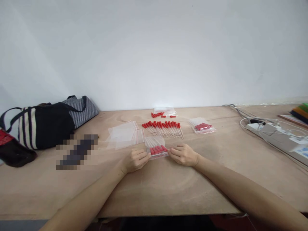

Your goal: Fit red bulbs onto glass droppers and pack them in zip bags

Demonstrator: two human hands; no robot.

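A clear zip-lock bag (154, 141) lies on the table between my hands, its red-lined zip edge toward me. Inside it are several droppers with red rubber bulbs and pale thin stems, the bulbs nearest the zip. My left hand (137, 159) pinches the left end of the zip edge. At the right end, my right hand (183, 155) pinches the same edge, fingers closed. Just beyond the bag, a row of red-bulbed droppers (163, 125) lies side by side. Empty clear zip-lock bags (122, 133) are spread to the left of the row.
A filled zip-lock bag (202, 125) sits to the right. Loose red bulbs (157, 114) lie near the wall beside another clear bag (169, 111). Cloth bags (53, 125) and a blurred dark object (78, 152) occupy the left. Power strips (279, 138) with cables stand at right.
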